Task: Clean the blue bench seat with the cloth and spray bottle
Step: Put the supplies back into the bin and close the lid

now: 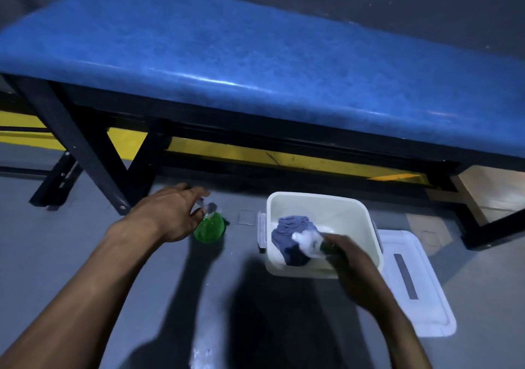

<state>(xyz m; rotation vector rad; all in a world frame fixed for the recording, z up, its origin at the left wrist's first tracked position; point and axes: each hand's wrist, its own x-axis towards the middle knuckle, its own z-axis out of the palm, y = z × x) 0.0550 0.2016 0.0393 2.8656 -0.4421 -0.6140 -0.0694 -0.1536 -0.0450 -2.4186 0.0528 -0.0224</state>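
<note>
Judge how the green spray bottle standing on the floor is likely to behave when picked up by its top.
The green spray bottle looks rounded, with green liquid showing through, so probably bottom-heavy and steady upright. Its clear wall suggests light plastic, likely slick if wet. The left hand is at its narrow trigger head, so the bottle may swing when lifted.

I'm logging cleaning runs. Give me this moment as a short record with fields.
bench seat: blue, nothing on it
green spray bottle: upright on floor, left of tub
left hand: at the bottle's top, grip not clearly closed
white tub: open, on floor before bench
blue cloth: inside tub
right hand: holds a white bottle over the cloth
lid: on floor, right of tub
</note>
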